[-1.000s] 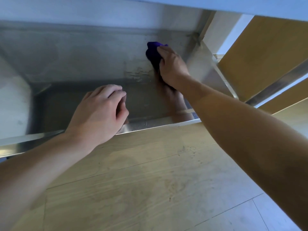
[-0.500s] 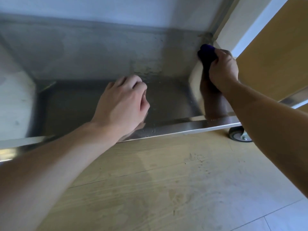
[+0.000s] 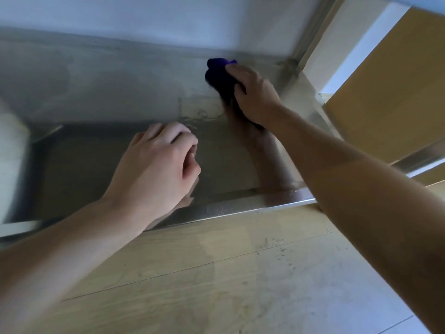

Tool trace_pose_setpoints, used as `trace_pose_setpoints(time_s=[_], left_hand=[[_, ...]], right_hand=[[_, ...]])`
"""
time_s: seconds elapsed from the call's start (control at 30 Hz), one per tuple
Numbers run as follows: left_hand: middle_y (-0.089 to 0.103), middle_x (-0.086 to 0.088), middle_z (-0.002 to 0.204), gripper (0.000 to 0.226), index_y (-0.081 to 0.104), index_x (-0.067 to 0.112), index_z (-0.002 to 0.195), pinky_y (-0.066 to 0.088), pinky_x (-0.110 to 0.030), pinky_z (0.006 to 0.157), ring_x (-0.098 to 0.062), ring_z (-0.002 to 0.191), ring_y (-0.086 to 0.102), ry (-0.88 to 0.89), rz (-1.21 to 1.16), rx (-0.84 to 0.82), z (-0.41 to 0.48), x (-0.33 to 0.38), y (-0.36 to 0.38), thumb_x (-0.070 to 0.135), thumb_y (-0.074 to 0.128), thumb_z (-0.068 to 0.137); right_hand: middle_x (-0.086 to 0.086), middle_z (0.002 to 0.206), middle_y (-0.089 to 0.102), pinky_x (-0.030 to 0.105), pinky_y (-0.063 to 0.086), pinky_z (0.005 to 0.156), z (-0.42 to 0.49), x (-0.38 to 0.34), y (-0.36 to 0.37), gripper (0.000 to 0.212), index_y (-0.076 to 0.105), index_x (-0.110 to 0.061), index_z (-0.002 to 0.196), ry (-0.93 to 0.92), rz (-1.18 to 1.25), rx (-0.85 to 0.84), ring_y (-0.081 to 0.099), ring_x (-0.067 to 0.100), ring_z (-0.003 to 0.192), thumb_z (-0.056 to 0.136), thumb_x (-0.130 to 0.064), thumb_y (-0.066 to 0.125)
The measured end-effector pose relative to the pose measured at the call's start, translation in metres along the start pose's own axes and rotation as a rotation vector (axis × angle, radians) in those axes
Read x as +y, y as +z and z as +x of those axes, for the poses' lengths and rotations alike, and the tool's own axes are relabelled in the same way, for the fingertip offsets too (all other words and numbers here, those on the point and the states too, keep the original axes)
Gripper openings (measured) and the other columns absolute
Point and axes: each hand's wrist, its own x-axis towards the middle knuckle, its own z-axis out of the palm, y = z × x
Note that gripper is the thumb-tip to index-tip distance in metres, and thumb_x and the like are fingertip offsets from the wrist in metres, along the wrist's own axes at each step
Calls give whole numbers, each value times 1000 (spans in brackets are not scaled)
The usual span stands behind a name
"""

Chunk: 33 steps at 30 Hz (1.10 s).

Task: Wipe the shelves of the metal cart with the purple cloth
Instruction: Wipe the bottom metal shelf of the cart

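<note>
The lowest shelf of the metal cart [image 3: 101,165] fills the upper half of the view, shiny and reflective, with its front rim [image 3: 240,208] running across the middle. My right hand [image 3: 255,97] presses the bunched purple cloth [image 3: 220,74] onto the shelf's far right part, near the back edge. My left hand [image 3: 156,165] rests loosely curled on the shelf near the front rim, holding nothing. Most of the cloth is hidden under my right hand.
A cart upright [image 3: 292,68] stands at the back right corner. The shelf above [image 3: 168,18] hangs low overhead. Pale wooden floor [image 3: 216,273] lies in front. A wooden panel [image 3: 397,80] stands to the right.
My right hand has slid the cloth leftward from the back right corner post along the shelf's far side. The left hand has stayed on the front of the shelf.
</note>
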Motion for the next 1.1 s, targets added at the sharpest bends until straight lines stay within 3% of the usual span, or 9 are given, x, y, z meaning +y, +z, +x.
trace_pose_setpoints(time_s=[0.1, 0.23, 0.4, 0.57, 0.73, 0.83, 0.93, 1.1], left_hand=[[62, 2, 112, 19, 66, 13, 101, 44, -40, 89, -24, 101, 55, -7, -3, 8, -1, 2, 0, 20, 51, 90], [63, 1, 113, 22, 67, 12, 102, 46, -40, 89, -24, 101, 56, -11, -11, 17, -3, 3, 2, 20, 50, 90], [62, 0, 113, 22, 67, 14, 100, 46, -39, 90, -23, 103, 56, -21, -11, 2, -2, 5, 0, 21, 48, 90], [62, 2, 112, 20, 65, 16, 97, 45, -37, 91, -21, 104, 55, -26, -18, -5, -1, 5, -2, 22, 48, 89], [62, 3, 112, 22, 67, 15, 100, 44, -37, 92, -20, 103, 56, -38, -25, 10, -1, 5, -1, 22, 49, 89], [63, 3, 111, 22, 67, 14, 101, 46, -37, 91, -20, 101, 58, -27, -33, 34, -2, 5, 1, 22, 50, 89], [65, 2, 110, 22, 69, 13, 100, 48, -37, 90, -21, 99, 59, -30, -52, 56, -2, 5, 2, 20, 52, 88], [67, 3, 111, 23, 71, 13, 100, 48, -37, 89, -22, 100, 61, -45, -84, 67, -3, 3, 1, 18, 55, 86]], right_hand=[[0, 143, 51, 22, 31, 108, -23, 18, -12, 50, 52, -19, 138, -23, -21, 48, 48, 19, 130, 91, -7, 43], [5, 136, 56, 30, 38, 104, -24, 48, -23, 49, 53, -20, 137, 308, -85, 216, 52, 23, 122, 93, -6, 37], [9, 137, 52, 36, 40, 103, 15, 36, -11, 48, 51, -16, 136, 531, -57, 210, 49, 29, 124, 91, -6, 38], [5, 142, 51, 26, 37, 102, 46, -10, 11, 47, 49, -24, 139, 295, 69, 44, 49, 25, 128, 93, -19, 43], [-4, 139, 55, 8, 31, 99, 23, -35, 9, 52, 58, -25, 133, -89, 147, -145, 51, 7, 122, 85, -7, 49], [-3, 139, 55, 9, 28, 105, -6, -17, -2, 52, 59, -21, 132, -165, 156, -157, 48, 5, 123, 85, -3, 49], [-1, 142, 53, 10, 26, 104, -27, 13, -22, 51, 55, -23, 136, 4, 60, -61, 48, 15, 129, 89, -6, 47], [4, 146, 47, 25, 33, 106, -58, 31, -39, 49, 47, -22, 142, 340, -48, 82, 47, 25, 130, 95, -10, 40]])
